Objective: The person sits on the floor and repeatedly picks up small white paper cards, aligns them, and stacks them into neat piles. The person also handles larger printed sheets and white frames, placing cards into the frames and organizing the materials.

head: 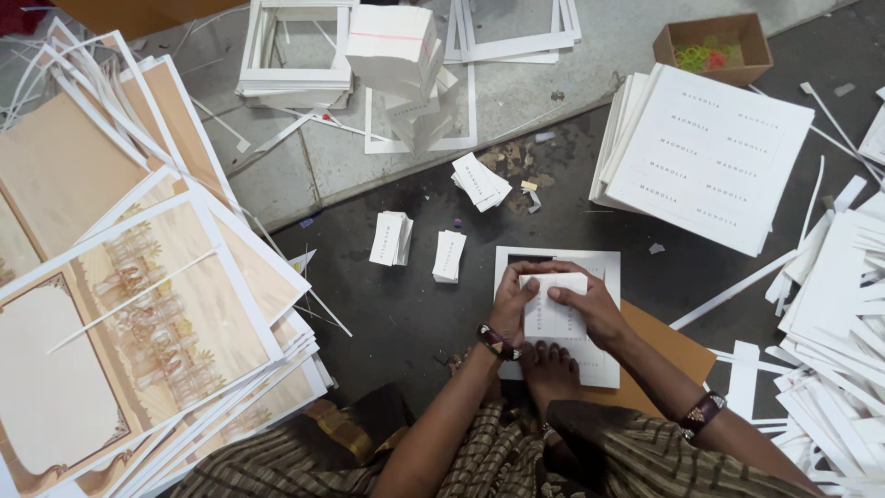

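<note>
Looking down from the head camera, a small stack of white cards (551,314) is held over a white die-cut sheet (604,267) on the dark floor. The left hand (512,304) has its fingers curled shut around the stack's left edge; the right hand (590,309) pinches its top right edge. Two small white card stacks (419,247) stand just to the left. A pile of large white printed sheets (705,157) lies upper right, beside a brown cardboard box (714,46) of coloured rubber bands.
</note>
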